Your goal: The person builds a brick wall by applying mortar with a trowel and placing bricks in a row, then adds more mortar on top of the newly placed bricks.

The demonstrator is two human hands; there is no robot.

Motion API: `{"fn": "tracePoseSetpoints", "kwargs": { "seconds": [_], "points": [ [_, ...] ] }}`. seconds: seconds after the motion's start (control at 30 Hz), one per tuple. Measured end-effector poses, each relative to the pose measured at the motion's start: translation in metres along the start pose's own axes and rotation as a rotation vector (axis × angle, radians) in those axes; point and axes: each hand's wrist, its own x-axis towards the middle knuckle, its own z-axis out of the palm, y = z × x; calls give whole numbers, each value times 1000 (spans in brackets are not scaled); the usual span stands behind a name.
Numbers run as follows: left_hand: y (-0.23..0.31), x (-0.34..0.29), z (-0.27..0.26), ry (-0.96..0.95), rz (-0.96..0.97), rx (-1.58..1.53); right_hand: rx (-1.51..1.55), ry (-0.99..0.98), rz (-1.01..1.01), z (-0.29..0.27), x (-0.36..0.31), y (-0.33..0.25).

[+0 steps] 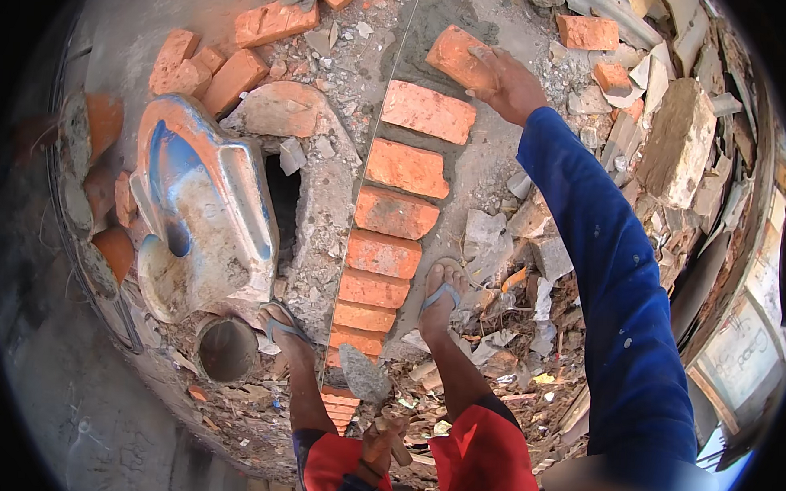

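Note:
My right hand (509, 85) reaches far forward and grips the right end of an orange brick (456, 55), fingers over its top. That brick lies tilted on a patch of wet grey mortar (436, 11), beyond the last brick (428, 112) of a row. The row runs back between my feet, its bricks side by side with gaps, along a taut string line (387, 94) on the left. Low in the picture, close to my body, my left hand (377, 448) is closed round the wooden handle of a trowel. Its grey, mortar-coated blade (364, 374) hangs over the near bricks.
An old blue and white squat toilet pan (208, 209) lies left of the row, near a dark hole (282, 198) and a round pipe opening (227, 350). Loose bricks (234, 82) lie at the far left. Broken concrete and rubble (674, 143) pile up on the right.

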Motion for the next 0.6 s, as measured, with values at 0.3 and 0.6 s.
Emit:
{"fn": "tracePoseSetpoints", "kwargs": {
  "seconds": [0.3, 0.6],
  "points": [
    [6, 15, -2, -3, 81, 1, -140, -137, -109, 7, 28, -8],
    [2, 18, -10, -4, 10, -12, -85, -157, -110, 17, 27, -12]
  ]
}}
